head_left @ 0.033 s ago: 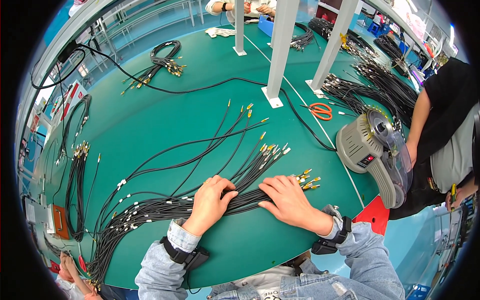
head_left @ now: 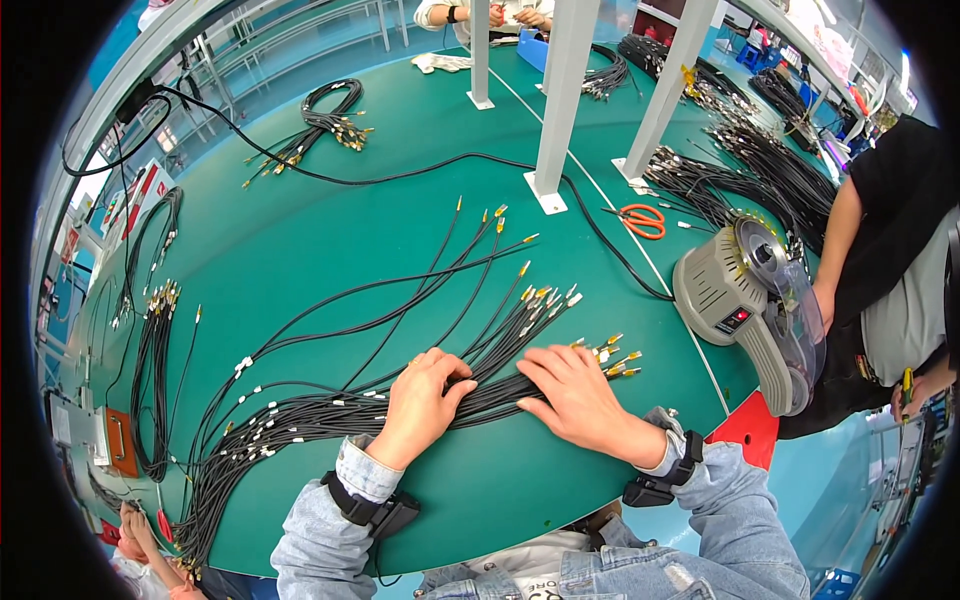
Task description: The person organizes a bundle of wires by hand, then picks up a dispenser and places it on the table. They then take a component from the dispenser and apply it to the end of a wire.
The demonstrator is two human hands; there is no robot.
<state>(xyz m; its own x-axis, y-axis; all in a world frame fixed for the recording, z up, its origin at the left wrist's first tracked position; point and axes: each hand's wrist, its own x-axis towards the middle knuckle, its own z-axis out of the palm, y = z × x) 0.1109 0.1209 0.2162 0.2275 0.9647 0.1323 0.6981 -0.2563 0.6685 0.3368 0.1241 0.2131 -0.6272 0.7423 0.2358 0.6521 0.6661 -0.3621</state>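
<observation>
A thick bundle of black cables (head_left: 330, 418) with white sleeves and yellow or white tips runs across the green table in front of me. My left hand (head_left: 425, 400) lies over its middle with curled fingers, the thumb close to the index finger, closed around some cables. To the right, my right hand (head_left: 575, 395) rests across the bundle near its tipped ends (head_left: 615, 358). Its fingers are stretched and slightly blurred, with the thumb apart. Several loose cables (head_left: 400, 300) fan out beyond my left hand.
Right of my hands stands a grey tape dispenser (head_left: 715, 285), with orange-handled scissors (head_left: 641, 221) beyond it. A coiled cable bundle (head_left: 330, 120) lies at the far left, another bundle (head_left: 155, 390) at the left. White posts (head_left: 560, 110) rise from the table. A co-worker's arm (head_left: 838, 240) reaches in at right.
The fingers of my right hand have lifted slightly away from me, toward the far side of the bundle. My left hand and the cables stay almost the same.
</observation>
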